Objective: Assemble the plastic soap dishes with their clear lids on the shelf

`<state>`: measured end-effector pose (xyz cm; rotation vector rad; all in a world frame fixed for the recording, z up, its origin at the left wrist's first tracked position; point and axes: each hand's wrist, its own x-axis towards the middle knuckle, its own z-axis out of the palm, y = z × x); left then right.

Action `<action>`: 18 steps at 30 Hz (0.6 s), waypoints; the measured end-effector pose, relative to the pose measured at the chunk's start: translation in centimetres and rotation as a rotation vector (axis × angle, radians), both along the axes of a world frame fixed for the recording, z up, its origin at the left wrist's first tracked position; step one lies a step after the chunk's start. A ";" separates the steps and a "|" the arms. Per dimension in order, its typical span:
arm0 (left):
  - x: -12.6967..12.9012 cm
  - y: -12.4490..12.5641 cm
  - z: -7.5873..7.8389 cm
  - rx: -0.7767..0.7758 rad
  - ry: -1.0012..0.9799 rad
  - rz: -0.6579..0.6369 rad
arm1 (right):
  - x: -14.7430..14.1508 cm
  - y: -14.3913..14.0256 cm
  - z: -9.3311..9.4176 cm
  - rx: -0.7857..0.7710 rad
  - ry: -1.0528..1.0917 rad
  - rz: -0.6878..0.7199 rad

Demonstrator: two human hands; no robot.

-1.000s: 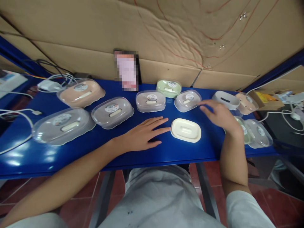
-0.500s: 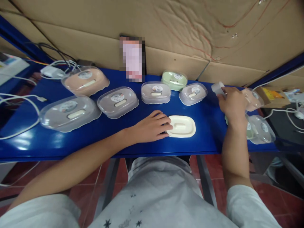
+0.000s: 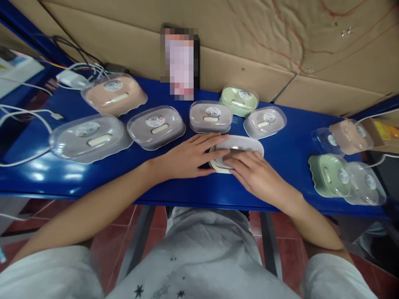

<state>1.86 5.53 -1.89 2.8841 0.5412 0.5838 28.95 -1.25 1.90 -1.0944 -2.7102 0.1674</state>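
A cream soap dish base (image 3: 217, 167) lies on the blue table (image 3: 174, 192) in front of me. A translucent white lid (image 3: 241, 144) sits on top of it. My left hand (image 3: 190, 157) grips the left end, fingers stretched over the lid's edge and thumb by the base. From the near side, my right hand (image 3: 254, 174) presses on the lid, fingers flat across it. The near half of the dish is hidden under both hands.
Several closed soap boxes stand behind: pink (image 3: 114, 94), grey (image 3: 89, 138), grey (image 3: 156, 124), grey (image 3: 211, 116), green (image 3: 239, 99). More cluster at the right, a green one (image 3: 330, 175) among them. A phone (image 3: 181, 62) leans on the cardboard wall. Cables (image 3: 18, 120) trail at the left.
My right hand took the white lid from the far right and brought it onto the cream base. My left hand stayed at the base and now reaches over the lid.
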 end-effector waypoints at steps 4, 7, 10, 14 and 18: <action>-0.1 0.2 -0.2 0.004 0.003 0.027 | 0.8 0.6 -0.4 -0.037 0.095 -0.002; -0.2 0.3 -0.3 -0.005 -0.005 0.024 | 1.1 1.0 -0.6 -0.073 0.201 0.035; -0.2 0.4 -0.5 -0.022 -0.010 -0.008 | 0.5 1.2 -1.0 -0.062 0.207 0.053; -0.2 0.4 -0.6 -0.002 0.025 -0.028 | -0.7 1.0 -1.5 -0.060 0.136 0.080; -0.1 0.1 -0.5 -0.009 0.021 -0.010 | 0.9 1.3 0.1 -0.091 0.119 0.076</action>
